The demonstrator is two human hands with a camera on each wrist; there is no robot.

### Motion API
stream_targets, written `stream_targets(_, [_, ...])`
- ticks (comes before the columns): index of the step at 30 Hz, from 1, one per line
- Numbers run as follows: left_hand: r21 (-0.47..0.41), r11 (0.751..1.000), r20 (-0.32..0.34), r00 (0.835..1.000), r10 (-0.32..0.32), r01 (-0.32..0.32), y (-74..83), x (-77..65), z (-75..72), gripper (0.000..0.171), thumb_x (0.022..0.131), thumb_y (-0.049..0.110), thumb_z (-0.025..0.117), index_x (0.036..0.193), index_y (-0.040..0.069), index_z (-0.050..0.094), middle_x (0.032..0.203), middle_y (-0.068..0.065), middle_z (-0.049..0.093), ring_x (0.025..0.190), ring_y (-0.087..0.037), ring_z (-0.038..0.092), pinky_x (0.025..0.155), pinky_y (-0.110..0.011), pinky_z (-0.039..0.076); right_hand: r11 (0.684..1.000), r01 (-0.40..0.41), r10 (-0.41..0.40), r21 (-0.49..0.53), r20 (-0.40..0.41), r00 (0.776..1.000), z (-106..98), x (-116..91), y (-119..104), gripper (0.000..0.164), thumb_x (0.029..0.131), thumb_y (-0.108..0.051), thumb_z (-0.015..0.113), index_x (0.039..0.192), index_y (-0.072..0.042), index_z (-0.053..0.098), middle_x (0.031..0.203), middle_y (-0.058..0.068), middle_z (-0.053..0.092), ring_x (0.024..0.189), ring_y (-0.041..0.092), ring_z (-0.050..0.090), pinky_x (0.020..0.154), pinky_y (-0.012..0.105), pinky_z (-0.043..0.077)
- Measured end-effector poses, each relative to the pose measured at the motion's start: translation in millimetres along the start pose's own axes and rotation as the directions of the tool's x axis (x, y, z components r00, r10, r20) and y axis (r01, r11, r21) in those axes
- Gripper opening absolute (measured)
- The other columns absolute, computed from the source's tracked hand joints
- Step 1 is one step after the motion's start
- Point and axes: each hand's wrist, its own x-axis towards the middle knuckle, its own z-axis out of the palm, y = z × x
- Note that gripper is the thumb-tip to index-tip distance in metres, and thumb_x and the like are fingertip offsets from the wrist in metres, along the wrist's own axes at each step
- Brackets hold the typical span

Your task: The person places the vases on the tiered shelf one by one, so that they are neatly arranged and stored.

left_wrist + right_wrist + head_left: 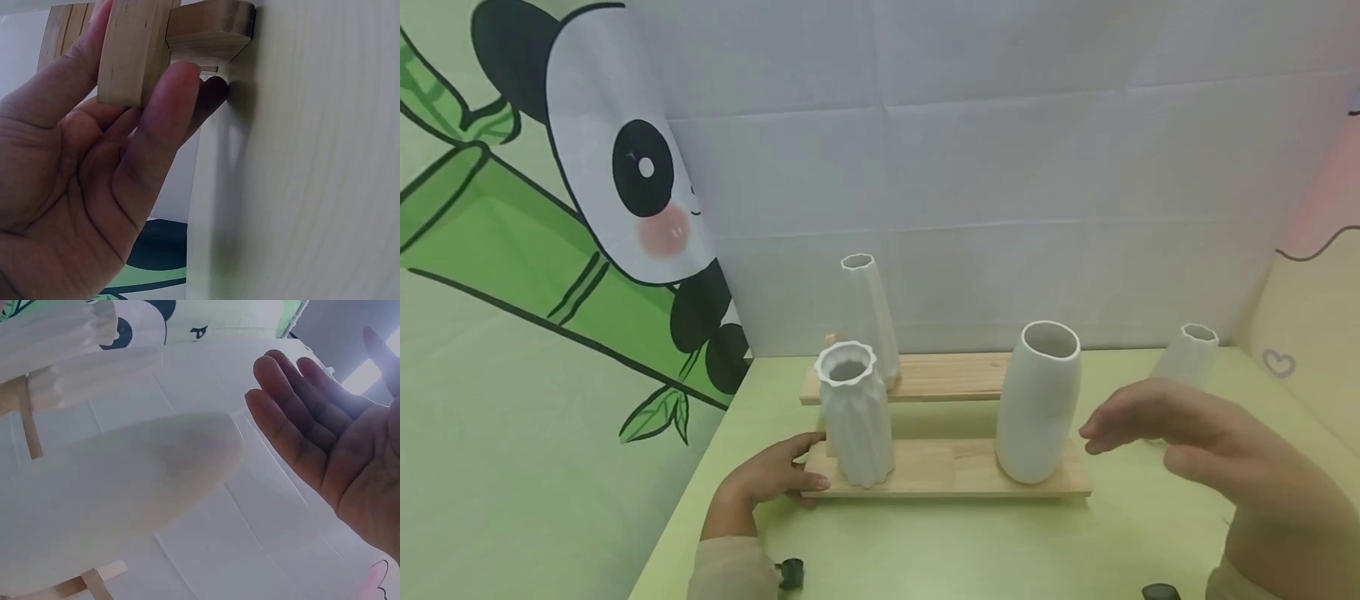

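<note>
A two-tier wooden rack (947,467) stands on the table. My left hand (771,477) grips the left end of its lower board; the left wrist view shows thumb and fingers on either side of the board end (128,56). Close to this hand, a white fluted vase (863,429) stands on the lower tier. A smooth white vase (1037,408) is at that tier's right end. My right hand (1225,454) hovers to its right, fingers extended and slightly bent, holding nothing. In the right wrist view the hand (331,431) is apart from the smooth vase (144,481).
On the upper tier, at the left, stands a tall slim white vase (874,325). Another white vase (1186,358) is on the table at the right, partly hidden behind my right hand. A white cloth wall (1000,192) closes off the back; a panda-print sheet (497,400) hangs at the left.
</note>
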Motion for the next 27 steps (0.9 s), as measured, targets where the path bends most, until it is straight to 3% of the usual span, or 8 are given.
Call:
stream_targets(8, [0.015, 1.0, -0.013, 1.0, -0.015, 0.015, 1.4, -0.6, 1.1, 0.089, 0.078, 0.026, 0.083, 0.151, 0.011, 0.035, 0.142, -0.023, 0.048, 0.106, -0.029, 0.067, 0.078, -0.042, 0.059, 1.0, 0.023, -0.022, 0.019, -0.052, 0.998, -16.0, -13.0, 4.0, 0.034, 0.096, 0.015, 0.033, 0.128, 0.027, 0.036, 0.134, 0.024, 0.054, 0.123, 0.025, 0.057, 0.104, 0.025, 0.044])
stream_targets(15, [-0.001, 1.0, -0.006, 1.0, -0.017, 0.017, 1.9, -1.1, 1.0, 0.089, 0.078, 0.024, 0.083, 0.152, 0.01, 0.034, 0.144, -0.024, 0.046, 0.107, -0.029, 0.066, 0.078, -0.043, 0.059, 0.996, -0.062, 0.05, -0.064, -0.179, 0.983, -29.3, -26.9, 9.9, 0.032, 0.096, 0.018, 0.033, 0.126, 0.027, 0.039, 0.128, 0.019, 0.06, 0.116, 0.02, 0.062, 0.099, 0.021, 0.047])
stream_targets(18, [-0.008, 1.0, -0.007, 1.0, -0.019, 0.019, 1.9, -0.5, 0.7, 0.089, 0.078, 0.024, 0.083, 0.151, 0.011, 0.035, 0.144, -0.024, 0.045, 0.107, -0.029, 0.066, 0.077, -0.043, 0.06, 0.991, -0.116, 0.091, -0.07, -0.288, 0.953, -33.8, -34.4, 11.3, 0.032, 0.095, 0.02, 0.033, 0.126, 0.027, 0.039, 0.125, 0.019, 0.062, 0.112, 0.019, 0.065, 0.098, 0.02, 0.047])
stream_targets(22, [0.004, 1.0, -0.015, 1.0, -0.025, 0.025, 2.4, -0.9, 0.9, 0.09, 0.077, 0.025, 0.084, 0.151, 0.012, 0.035, 0.144, -0.024, 0.046, 0.105, -0.029, 0.067, 0.078, -0.043, 0.059, 0.985, -0.156, 0.107, -0.075, -0.443, 0.89, -36.5, -41.7, 12.4, 0.032, 0.098, 0.017, 0.035, 0.128, 0.026, 0.039, 0.123, 0.019, 0.064, 0.109, 0.018, 0.067, 0.097, 0.019, 0.047])
stream_targets(25, [-0.003, 1.0, -0.009, 1.0, -0.022, 0.022, 2.5, -1.3, 0.9, 0.09, 0.077, 0.024, 0.084, 0.151, 0.011, 0.035, 0.144, -0.024, 0.046, 0.106, -0.029, 0.067, 0.078, -0.043, 0.059, 0.991, -0.12, 0.071, -0.055, -0.547, 0.834, -37.6, -42.3, 15.1, 0.032, 0.098, 0.017, 0.035, 0.128, 0.026, 0.038, 0.122, 0.02, 0.065, 0.109, 0.021, 0.067, 0.096, 0.021, 0.049])
stream_targets(27, [-0.016, 1.0, -0.002, 1.0, -0.017, 0.017, 2.0, -1.4, 0.9, 0.089, 0.078, 0.023, 0.083, 0.152, 0.011, 0.034, 0.144, -0.024, 0.045, 0.107, -0.03, 0.066, 0.077, -0.043, 0.06, 0.998, -0.062, 0.031, -0.029, -0.619, 0.784, -38.2, -40.6, 17.9, 0.032, 0.096, 0.019, 0.037, 0.127, 0.027, 0.038, 0.12, 0.022, 0.065, 0.107, 0.024, 0.067, 0.094, 0.024, 0.052])
